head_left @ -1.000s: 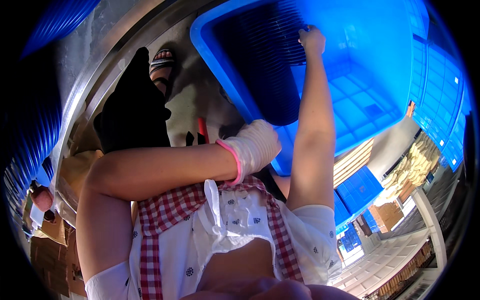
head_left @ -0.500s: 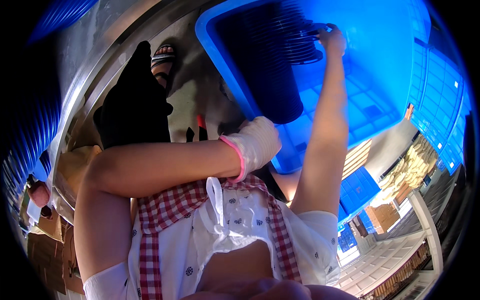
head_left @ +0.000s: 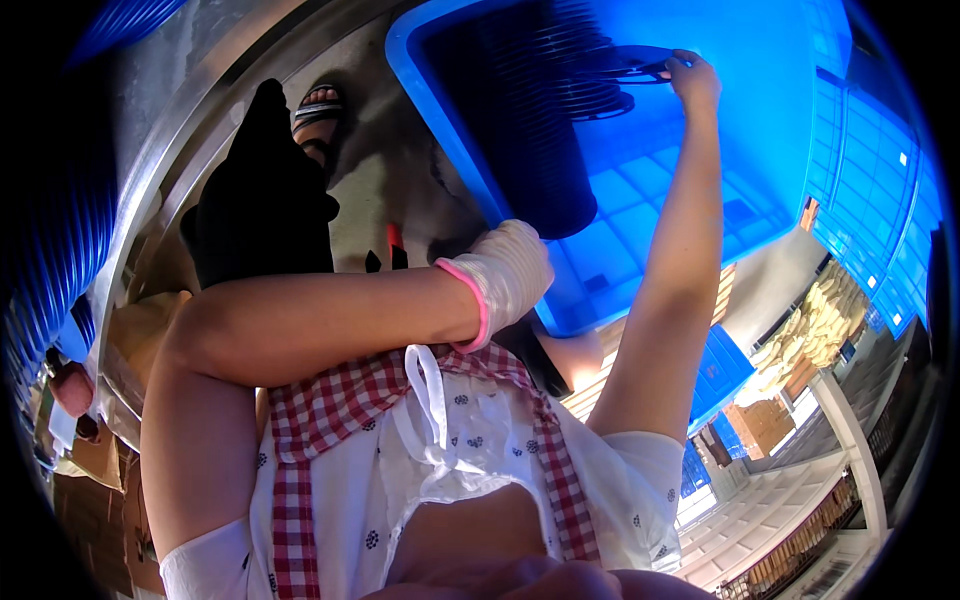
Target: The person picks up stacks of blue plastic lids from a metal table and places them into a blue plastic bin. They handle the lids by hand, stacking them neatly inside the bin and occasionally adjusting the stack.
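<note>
Nearest me, at twelve o'clock, I have the gloved left hand [head_left: 505, 280] by the blue bin [head_left: 640, 215]; its fingers are hidden, so I can't tell its grip. Beyond, inside the bin, stands the dark ringed stack [head_left: 545, 165], mostly undivided, I judge. At one o'clock the right hand [head_left: 695, 82] pinches a dark loop [head_left: 645, 51], apparently partly separated; since half a second ago, it's shifted rightward, stretching that loop out.

In the bin [head_left: 770, 130] before you, stacked rings [head_left: 540, 160] are lying left of your right hand [head_left: 697, 82]; your left hand [head_left: 510, 265] is sitting by the near-left rim.
</note>
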The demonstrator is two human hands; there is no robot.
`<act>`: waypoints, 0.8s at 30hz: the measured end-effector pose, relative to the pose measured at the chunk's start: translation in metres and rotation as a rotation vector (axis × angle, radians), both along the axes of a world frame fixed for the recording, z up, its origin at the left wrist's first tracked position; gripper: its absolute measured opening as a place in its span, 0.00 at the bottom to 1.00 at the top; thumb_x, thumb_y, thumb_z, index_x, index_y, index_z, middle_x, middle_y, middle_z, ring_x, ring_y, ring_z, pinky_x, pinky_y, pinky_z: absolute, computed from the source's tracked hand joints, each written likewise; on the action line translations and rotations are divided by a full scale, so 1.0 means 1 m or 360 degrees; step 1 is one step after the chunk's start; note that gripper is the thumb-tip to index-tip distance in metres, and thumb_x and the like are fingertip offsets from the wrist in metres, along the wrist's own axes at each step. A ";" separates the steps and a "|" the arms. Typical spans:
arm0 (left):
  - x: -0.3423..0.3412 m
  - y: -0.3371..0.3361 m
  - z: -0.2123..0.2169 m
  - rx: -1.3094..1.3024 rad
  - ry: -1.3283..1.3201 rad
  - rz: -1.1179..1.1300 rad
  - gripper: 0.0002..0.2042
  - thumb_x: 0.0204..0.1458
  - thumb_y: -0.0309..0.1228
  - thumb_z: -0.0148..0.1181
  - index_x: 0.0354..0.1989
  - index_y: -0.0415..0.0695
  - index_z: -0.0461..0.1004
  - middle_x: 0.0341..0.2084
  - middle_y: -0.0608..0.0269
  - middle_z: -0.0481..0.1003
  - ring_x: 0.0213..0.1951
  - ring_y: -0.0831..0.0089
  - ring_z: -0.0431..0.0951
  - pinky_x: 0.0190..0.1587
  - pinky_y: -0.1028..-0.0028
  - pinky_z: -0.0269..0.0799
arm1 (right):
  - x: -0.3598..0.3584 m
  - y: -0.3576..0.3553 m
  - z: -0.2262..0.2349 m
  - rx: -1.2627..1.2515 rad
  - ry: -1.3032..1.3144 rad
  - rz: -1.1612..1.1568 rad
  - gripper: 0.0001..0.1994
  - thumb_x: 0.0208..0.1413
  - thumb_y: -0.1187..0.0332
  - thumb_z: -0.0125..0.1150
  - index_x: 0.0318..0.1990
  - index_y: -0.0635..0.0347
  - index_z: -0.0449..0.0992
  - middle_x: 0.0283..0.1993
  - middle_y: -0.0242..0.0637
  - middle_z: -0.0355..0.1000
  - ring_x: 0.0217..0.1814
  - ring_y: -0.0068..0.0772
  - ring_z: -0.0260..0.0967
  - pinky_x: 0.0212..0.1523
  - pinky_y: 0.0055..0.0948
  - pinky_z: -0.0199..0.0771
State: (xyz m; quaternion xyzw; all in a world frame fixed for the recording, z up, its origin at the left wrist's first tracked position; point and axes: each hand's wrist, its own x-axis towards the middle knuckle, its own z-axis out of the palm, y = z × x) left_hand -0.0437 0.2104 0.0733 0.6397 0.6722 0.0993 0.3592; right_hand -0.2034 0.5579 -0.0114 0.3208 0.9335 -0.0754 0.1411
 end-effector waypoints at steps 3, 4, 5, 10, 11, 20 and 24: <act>0.003 0.001 -0.003 -0.0011 0.0037 0.0002 0.09 0.44 0.31 0.65 0.35 0.46 0.82 0.31 0.60 0.81 0.36 0.64 0.81 0.32 0.68 0.73 | 0.010 -0.013 -0.008 0.0194 0.0013 0.0101 0.22 0.48 0.55 0.57 0.54 0.42 0.75 0.34 0.24 0.80 0.48 0.35 0.75 0.46 0.35 0.74; 0.005 0.002 -0.004 -0.0027 0.0048 -0.0007 0.09 0.44 0.31 0.65 0.35 0.46 0.82 0.31 0.61 0.81 0.36 0.64 0.81 0.31 0.68 0.73 | 0.011 -0.018 -0.009 0.0181 0.0026 0.0072 0.23 0.48 0.55 0.57 0.54 0.42 0.75 0.35 0.24 0.80 0.49 0.35 0.75 0.47 0.35 0.74; 0.005 0.003 -0.003 -0.0047 0.0055 -0.0013 0.09 0.43 0.31 0.65 0.35 0.46 0.82 0.31 0.61 0.81 0.36 0.64 0.81 0.30 0.68 0.74 | 0.014 -0.025 -0.009 0.0165 0.0036 0.0045 0.23 0.48 0.55 0.57 0.54 0.42 0.75 0.35 0.25 0.80 0.49 0.35 0.75 0.47 0.35 0.74; 0.003 0.003 -0.005 -0.0048 0.0032 0.0008 0.09 0.43 0.31 0.65 0.34 0.46 0.82 0.30 0.61 0.80 0.34 0.65 0.81 0.29 0.68 0.73 | 0.014 -0.019 -0.029 0.0144 0.0025 0.0045 0.22 0.48 0.54 0.58 0.53 0.43 0.75 0.35 0.27 0.80 0.49 0.35 0.75 0.47 0.35 0.73; 0.004 0.003 -0.006 -0.0046 0.0043 0.0010 0.09 0.42 0.31 0.65 0.34 0.46 0.82 0.30 0.61 0.80 0.34 0.65 0.81 0.29 0.68 0.73 | 0.015 -0.021 -0.030 0.0151 0.0048 0.0055 0.21 0.49 0.55 0.58 0.52 0.45 0.76 0.34 0.28 0.80 0.47 0.35 0.75 0.47 0.33 0.73; 0.002 0.007 0.000 -0.0307 -0.0089 -0.0103 0.19 0.44 0.33 0.64 0.46 0.44 0.75 0.43 0.56 0.75 0.48 0.60 0.74 0.50 0.66 0.68 | 0.014 -0.029 -0.043 0.0240 0.0050 0.0013 0.20 0.48 0.55 0.58 0.52 0.39 0.76 0.39 0.28 0.80 0.49 0.38 0.75 0.47 0.38 0.74; 0.005 0.008 -0.003 -0.0318 -0.0080 -0.0074 0.18 0.44 0.33 0.64 0.46 0.44 0.75 0.44 0.56 0.75 0.48 0.60 0.74 0.49 0.66 0.68 | 0.014 -0.034 -0.047 0.0022 -0.0143 0.0050 0.17 0.48 0.56 0.57 0.48 0.35 0.78 0.39 0.26 0.80 0.50 0.38 0.75 0.47 0.40 0.75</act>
